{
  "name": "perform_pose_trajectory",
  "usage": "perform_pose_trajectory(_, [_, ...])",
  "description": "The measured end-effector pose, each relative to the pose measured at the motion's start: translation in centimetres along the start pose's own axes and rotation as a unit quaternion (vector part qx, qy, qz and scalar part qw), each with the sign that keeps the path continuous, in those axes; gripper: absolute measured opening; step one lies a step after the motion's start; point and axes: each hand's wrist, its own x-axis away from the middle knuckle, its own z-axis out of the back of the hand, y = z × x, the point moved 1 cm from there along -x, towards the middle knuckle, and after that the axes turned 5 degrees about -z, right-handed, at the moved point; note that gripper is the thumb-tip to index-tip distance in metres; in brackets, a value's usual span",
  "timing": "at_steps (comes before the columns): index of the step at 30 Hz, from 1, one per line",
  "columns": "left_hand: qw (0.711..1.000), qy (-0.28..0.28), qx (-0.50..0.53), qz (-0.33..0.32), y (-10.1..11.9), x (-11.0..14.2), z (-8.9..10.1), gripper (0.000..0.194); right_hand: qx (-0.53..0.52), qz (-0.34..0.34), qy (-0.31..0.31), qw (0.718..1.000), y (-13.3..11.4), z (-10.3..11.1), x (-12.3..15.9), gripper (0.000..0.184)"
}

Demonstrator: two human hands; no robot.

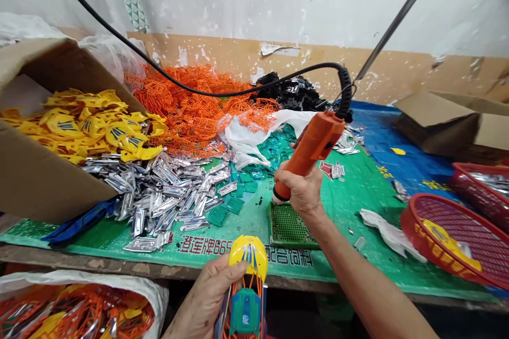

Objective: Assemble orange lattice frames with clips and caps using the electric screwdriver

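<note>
My left hand (209,294) is closed on a toy car (245,311) at the bottom middle, just in front of the table edge. The car has a yellow front piece, a teal middle piece and an orange frame; its lower end is out of view. My right hand (305,190) wraps round an orange electric screwdriver (312,145), tilted with its tip down. Its pale tip is at the upper left of a green perforated block (292,226) on the table. I cannot tell whether they touch. Teal plastic parts (234,204) lie left of the block.
Silvery parts (167,190), orange frames (183,106) and black parts (294,92) are heaped behind. Yellow parts (91,122) spill from a cardboard box (47,180). A red basket (437,270) stands right; a filled white sack (159,296) sits lower left. A black cable (234,94) crosses above.
</note>
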Motion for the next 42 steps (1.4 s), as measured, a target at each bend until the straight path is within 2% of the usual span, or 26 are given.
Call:
perform_pose_trajectory(5, [1.0,0.002,0.0,-0.001,-0.1,-0.1,-0.1,0.021,-0.009,0.001,0.007,1.0,-0.1,0.0,-0.1,0.025])
perform_pose_trajectory(9, [1.0,0.005,0.012,0.001,-0.1,-0.3,0.1,0.027,-0.015,-0.002,0.004,1.0,-0.3,0.0,-0.1,0.025])
perform_pose_trajectory(12, [1.0,-0.006,0.022,-0.007,-0.1,-0.5,0.2,0.035,-0.014,-0.003,0.007,1.0,-0.3,0.0,-0.1,0.024])
perform_pose_trajectory(22, [0.999,-0.03,0.029,0.009,-0.1,-0.8,0.2,0.039,-0.005,-0.002,0.012,1.0,-0.4,0.0,-0.1,0.022])
perform_pose_trajectory(29, [1.0,0.002,-0.01,0.015,0.0,-0.8,0.8,0.032,0.011,0.0,0.007,1.0,-0.7,0.0,0.2,0.022])
perform_pose_trajectory(33, [1.0,0.006,-0.012,0.017,0.0,-0.7,1.0,0.034,0.009,0.002,0.0,1.0,-0.8,-0.1,0.4,0.021])
perform_pose_trajectory(42, [1.0,0.018,-0.002,0.009,-0.6,0.0,-0.2,0.031,-0.037,0.02,0.005,0.999,-0.9,0.7,-0.2,0.024])
